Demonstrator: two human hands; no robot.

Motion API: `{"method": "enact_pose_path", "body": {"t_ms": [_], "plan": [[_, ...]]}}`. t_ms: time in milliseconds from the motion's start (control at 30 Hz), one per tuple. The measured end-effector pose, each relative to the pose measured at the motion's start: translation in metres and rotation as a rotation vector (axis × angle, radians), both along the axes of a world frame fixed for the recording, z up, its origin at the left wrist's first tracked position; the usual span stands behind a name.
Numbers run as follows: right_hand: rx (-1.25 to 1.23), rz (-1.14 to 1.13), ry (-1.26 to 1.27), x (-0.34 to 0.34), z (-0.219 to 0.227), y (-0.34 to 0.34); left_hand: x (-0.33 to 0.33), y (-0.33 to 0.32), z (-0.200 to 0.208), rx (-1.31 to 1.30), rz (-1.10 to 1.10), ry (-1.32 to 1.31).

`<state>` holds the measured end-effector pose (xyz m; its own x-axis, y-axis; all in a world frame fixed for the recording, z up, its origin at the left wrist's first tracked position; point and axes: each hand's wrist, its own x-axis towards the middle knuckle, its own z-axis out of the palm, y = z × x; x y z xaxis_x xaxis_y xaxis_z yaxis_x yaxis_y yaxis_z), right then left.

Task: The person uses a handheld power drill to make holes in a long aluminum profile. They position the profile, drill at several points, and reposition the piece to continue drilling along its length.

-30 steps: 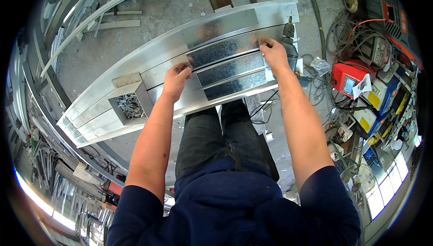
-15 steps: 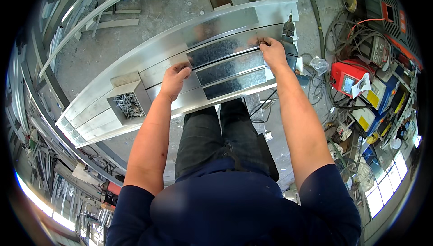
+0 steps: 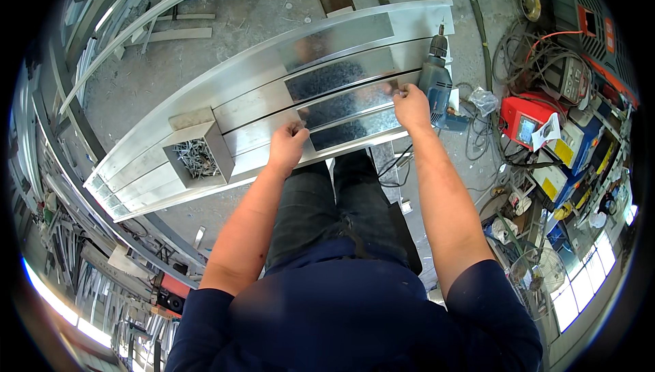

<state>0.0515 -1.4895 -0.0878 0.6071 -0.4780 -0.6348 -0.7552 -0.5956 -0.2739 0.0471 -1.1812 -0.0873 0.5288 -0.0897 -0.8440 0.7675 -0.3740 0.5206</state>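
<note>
A long curved silvery metal panel (image 3: pixel 256 72) lies across in front of me, with several parallel grooves along it. Dark, shiny metal strips lie on it in rows: an upper strip (image 3: pixel 334 80), a middle strip (image 3: pixel 348 104) and a lower strip (image 3: pixel 355 130). The fingers of my left hand (image 3: pixel 288 145) are closed at the left end of the middle strip. At that strip's right end, the fingers of my right hand (image 3: pixel 412 108) are pinched together. A grey-blue power drill (image 3: pixel 435 84) lies on the panel just beyond my right hand.
An open metal box (image 3: pixel 196 157) full of screws sits on the panel's left part. Metal profiles (image 3: pixel 102 51) crowd the left side. Cables, a red machine (image 3: pixel 525 120) and a fan (image 3: pixel 539 270) stand at the right. A dark hose (image 3: pixel 477 14) runs along the floor.
Both hands have moved toward me, from the ends of the upper strip to the ends of the middle one. My left hand has also shifted right. The drill stays in place.
</note>
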Motion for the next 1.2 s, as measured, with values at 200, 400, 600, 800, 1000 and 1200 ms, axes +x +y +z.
{"method": "enact_pose_path", "body": {"t_ms": [200, 400, 600, 800, 1000, 1200], "plan": [[0.013, -0.008, -0.046, -0.001, -0.002, -0.002, -0.007, 0.002, -0.001, -0.059, 0.154, 0.015], [0.058, -0.039, -0.043, -0.005, 0.001, -0.005, -0.004, 0.008, 0.0, -0.083, 0.131, 0.002], [0.215, -0.111, -0.047, -0.025, 0.02, -0.008, -0.002, 0.022, 0.0, 0.065, -0.052, 0.006], [-0.099, -0.18, -0.451, -0.012, 0.038, -0.051, -0.009, 0.024, 0.013, 0.124, -0.09, -0.009], [0.032, -0.271, -0.341, 0.036, -0.02, -0.146, -0.022, 0.029, 0.014, 0.175, -0.286, -0.049], [0.194, -0.399, -0.135, 0.066, -0.013, -0.137, -0.033, 0.029, 0.033, 0.216, -0.331, -0.026]]}}
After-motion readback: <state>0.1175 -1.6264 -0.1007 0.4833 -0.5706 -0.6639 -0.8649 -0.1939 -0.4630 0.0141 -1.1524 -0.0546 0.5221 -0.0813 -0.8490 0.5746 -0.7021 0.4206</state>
